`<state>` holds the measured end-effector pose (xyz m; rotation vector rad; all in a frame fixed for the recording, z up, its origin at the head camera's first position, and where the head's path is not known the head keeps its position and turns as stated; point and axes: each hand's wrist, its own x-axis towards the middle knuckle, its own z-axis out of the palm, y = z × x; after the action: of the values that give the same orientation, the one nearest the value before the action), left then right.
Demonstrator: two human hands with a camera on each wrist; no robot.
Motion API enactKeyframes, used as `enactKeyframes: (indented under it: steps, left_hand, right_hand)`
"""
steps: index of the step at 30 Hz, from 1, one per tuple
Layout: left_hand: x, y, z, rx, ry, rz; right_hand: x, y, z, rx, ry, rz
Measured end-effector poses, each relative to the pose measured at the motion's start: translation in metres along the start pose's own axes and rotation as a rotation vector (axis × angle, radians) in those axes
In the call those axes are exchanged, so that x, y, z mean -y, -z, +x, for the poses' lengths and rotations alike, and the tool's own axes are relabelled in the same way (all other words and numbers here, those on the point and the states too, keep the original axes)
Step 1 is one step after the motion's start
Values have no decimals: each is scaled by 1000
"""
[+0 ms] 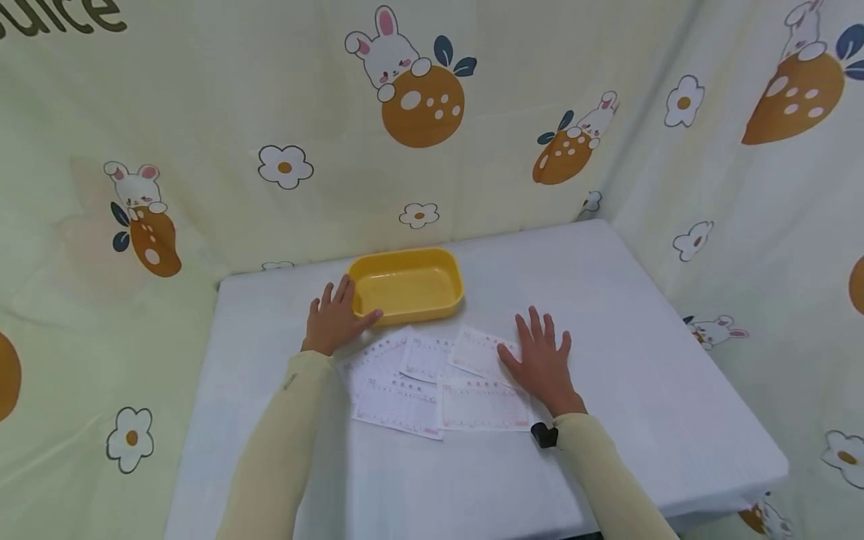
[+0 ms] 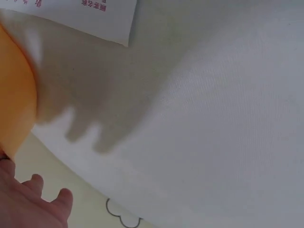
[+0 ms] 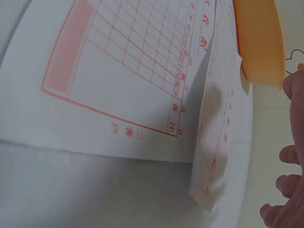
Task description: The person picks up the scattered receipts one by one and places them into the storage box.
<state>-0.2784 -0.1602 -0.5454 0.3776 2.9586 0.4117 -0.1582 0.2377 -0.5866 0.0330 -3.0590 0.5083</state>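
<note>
1. Lying long axis left to right, the tray (image 1: 408, 289) sits far back on the table (image 1: 634, 375), right end angled slightly away from you.
2. Your left hand (image 1: 335, 319) is at its left end, fingers straight and spread.
3. Nearer you, the slips (image 1: 484, 409) overlap, headings toward the tray; the front-right one runs left to right.
4. Your right hand (image 1: 544, 367) spreads loosely at their right; you cannot tell contact.

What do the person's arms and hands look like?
The left sleeve and right sleeve are long and pale yellow. The left one has a small dark mark near its end; a small black object sits by the right one's end. The left hand and right hand wear no gloves.
</note>
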Motion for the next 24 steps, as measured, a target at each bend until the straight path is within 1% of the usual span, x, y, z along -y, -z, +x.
enactKeyframes:
  steps: [3, 6, 8, 10, 15, 20, 24]
  left_hand:
    - [-2, 1, 0, 6, 21, -14]
    - [-5, 2, 0, 16, 42, -27]
    - [-7, 4, -1, 21, 47, -26]
    - [-9, 6, -1, 26, 51, -32]
    - [-12, 10, -2, 62, 78, -52]
    - [-12, 9, -4, 75, 87, -70]
    - [-14, 8, -3, 83, 85, -90]
  right_hand:
    - [2, 2, 0, -5, 21, 23]
    - [5, 7, 3, 0, 65, 42]
    - [5, 11, 5, 19, 91, 50]
    - [1, 17, 9, 53, 100, 74]
    - [-17, 35, 17, 126, 59, 174]
    - [-39, 52, 23, 148, 34, 200]
    - [-52, 57, 23, 186, 39, 231]
